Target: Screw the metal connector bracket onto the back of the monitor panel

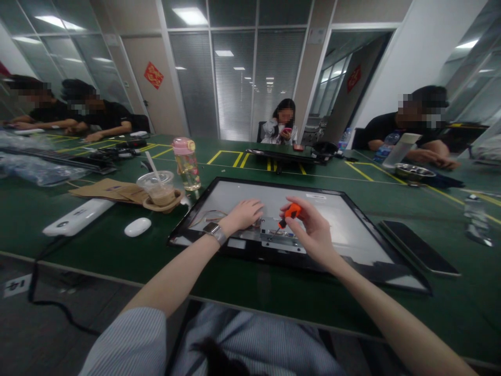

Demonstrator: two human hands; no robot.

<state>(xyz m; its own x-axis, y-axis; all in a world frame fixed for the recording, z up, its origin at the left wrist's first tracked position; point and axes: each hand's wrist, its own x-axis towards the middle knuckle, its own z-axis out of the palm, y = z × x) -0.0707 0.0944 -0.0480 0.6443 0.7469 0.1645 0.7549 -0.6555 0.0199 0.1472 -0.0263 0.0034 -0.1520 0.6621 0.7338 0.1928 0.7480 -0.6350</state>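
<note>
In the head view, we grip the orange-and-black screwdriver (293,210) in our right hand (314,228), its shaft slanting down to the metal bracket (288,242) below that grip, while our left hand (243,213), fingers loosely extended, rests leftward on the flat panel (358,232).

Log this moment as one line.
left hand: on display panel | right hand: grips orange screwdriver, tip at metal bracket | beside panel: phone

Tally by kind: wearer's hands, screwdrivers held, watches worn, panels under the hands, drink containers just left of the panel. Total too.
Hands: 2 (left hand, right hand)
Screwdriver: 1
Watch: 1
Panel: 1
Drink containers: 2 (bottle, cup)
Total: 7
</note>
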